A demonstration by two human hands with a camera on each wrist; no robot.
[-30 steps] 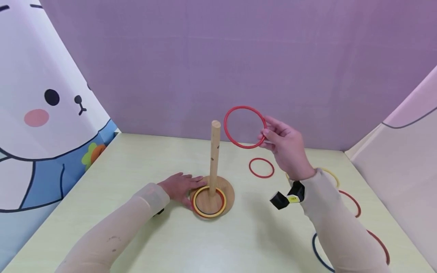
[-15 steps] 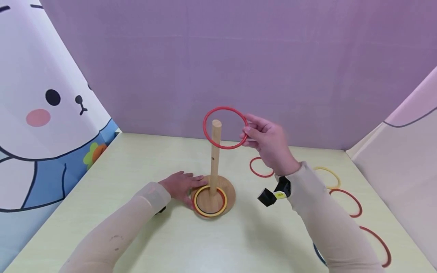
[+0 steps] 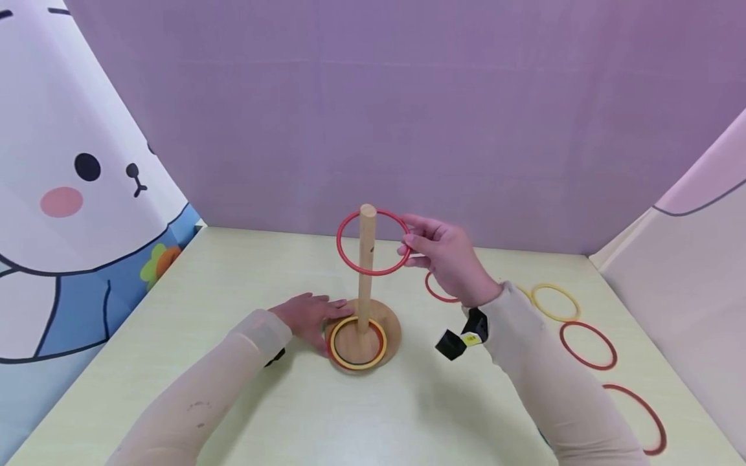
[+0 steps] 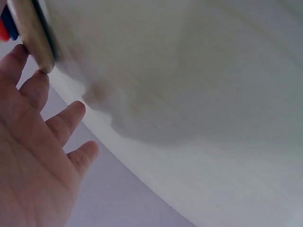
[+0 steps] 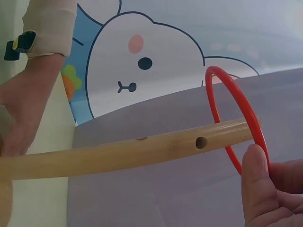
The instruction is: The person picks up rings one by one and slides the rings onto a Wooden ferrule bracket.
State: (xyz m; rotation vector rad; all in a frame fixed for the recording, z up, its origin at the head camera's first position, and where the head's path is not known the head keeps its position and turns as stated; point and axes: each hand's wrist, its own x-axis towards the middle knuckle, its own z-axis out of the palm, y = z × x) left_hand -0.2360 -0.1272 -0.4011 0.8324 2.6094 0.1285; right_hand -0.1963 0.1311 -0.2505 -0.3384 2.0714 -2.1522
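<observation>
At the hub of the clock, twelve pointing away from me: one wooden post (image 3: 364, 294), upright on one round base (image 3: 392, 329), on a pale table (image 3: 245, 278).

Item: held red ring (image 5: 246, 109), around the post just below its tip, well above the base; slightly tilted, it seems.

Item: my right hand (image 3: 444, 255), at that ring's three o'clock; thumb and fingers pinch the rim.

Item: my left hand (image 3: 307, 320), at nine o'clock; fingers spread, gripping nothing, tips touching the base's edge.

Item: stack around the post's foot, off-centre toward seven o'clock; yellow ring (image 3: 358, 367) uppermost, red one (image 4: 4, 31) and blue one (image 4: 9, 22) beneath.

Item: loose pieces, apart from the post. Small red ring (image 3: 445, 301), two o'clock, partly hidden; loose yellow ring (image 3: 566, 320), three; second red ring (image 3: 562, 338), just past three; large red ring (image 3: 662, 427), toward four; blue sliver (image 3: 543, 437), four, mostly behind my sleeve (image 3: 553, 382).

Step in hand, by my judgement: threading, tip through, ring not yet seated. Next move calls for levelling it, lowering it along the post, then loosening the pinch above the stack, left fingers steadying the base.
</observation>
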